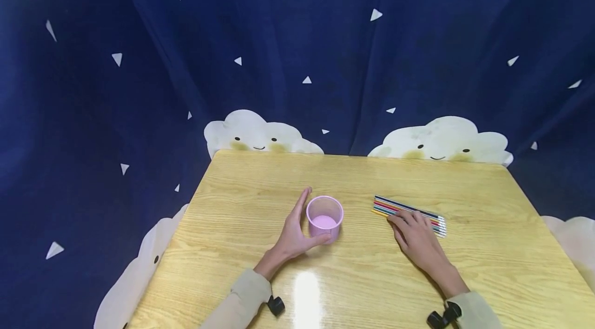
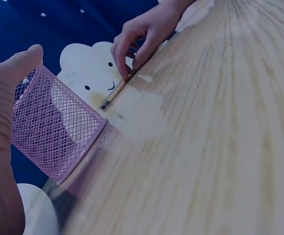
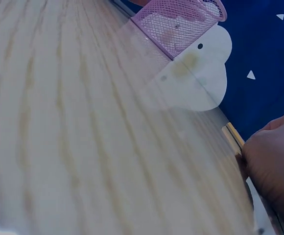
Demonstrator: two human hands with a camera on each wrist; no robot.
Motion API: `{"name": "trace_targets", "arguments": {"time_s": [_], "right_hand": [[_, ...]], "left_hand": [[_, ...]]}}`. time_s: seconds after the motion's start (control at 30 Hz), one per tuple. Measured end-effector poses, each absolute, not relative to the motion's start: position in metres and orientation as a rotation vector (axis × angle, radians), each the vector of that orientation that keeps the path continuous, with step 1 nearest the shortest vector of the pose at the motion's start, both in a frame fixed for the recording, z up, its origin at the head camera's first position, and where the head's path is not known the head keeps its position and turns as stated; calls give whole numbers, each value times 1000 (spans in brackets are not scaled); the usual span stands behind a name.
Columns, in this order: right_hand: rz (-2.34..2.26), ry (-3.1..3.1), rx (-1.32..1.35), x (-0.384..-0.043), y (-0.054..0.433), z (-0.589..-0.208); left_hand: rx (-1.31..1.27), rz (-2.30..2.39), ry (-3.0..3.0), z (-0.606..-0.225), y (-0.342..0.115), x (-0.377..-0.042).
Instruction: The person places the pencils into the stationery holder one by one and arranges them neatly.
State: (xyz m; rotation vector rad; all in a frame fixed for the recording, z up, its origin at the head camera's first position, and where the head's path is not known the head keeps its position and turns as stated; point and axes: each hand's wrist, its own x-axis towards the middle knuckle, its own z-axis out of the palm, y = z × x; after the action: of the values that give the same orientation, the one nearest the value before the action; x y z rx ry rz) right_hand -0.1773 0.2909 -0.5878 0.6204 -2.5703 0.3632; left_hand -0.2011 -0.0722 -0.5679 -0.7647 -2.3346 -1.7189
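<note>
A pink mesh pen cup (image 1: 325,221) stands upright on the wooden table, its mouth facing up and nothing visible inside. My left hand (image 1: 297,233) holds it from the left, thumb across the near side and fingers along the far left side. In the left wrist view the thumb lies at the rim of the cup (image 2: 59,122). To the right, a row of several colored pencils (image 1: 395,206) lies side by side, with pale ends toward the right. Over the row, my right hand (image 1: 418,241) pinches the yellow pencil (image 1: 378,213) at the near edge with its fingertips.
The wooden table (image 1: 260,179) has its far edge against a dark blue curtain (image 1: 279,60) printed with white clouds and triangles. Small dark devices are strapped at both wrists, over beige sleeves (image 1: 241,298).
</note>
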Motion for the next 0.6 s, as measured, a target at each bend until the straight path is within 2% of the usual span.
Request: {"name": "trace_targets", "arguments": {"time_s": [0.6], "right_hand": [[281,-2581,811,-181,284,-582]], "left_hand": [[-811,-1947,-2215,-575,-61,-214]]}}
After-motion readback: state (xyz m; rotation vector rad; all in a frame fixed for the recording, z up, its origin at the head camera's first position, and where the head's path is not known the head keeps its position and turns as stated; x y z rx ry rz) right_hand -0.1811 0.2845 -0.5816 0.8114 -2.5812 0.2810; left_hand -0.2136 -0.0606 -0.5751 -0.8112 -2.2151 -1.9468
